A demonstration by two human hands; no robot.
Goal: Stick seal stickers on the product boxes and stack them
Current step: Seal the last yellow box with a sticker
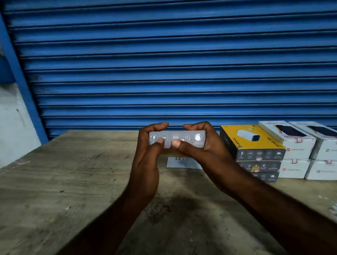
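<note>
Box: held above the bench, just left of the stacked boxes.
Left hand: curled round its left end, thumb on the grey side.
Right hand: clamped on the right end, thumb pressing mid-side.

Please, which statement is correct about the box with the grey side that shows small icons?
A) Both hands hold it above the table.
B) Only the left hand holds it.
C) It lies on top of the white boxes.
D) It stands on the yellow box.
A: the left hand and the right hand both grip the box in the air over the table.
</note>
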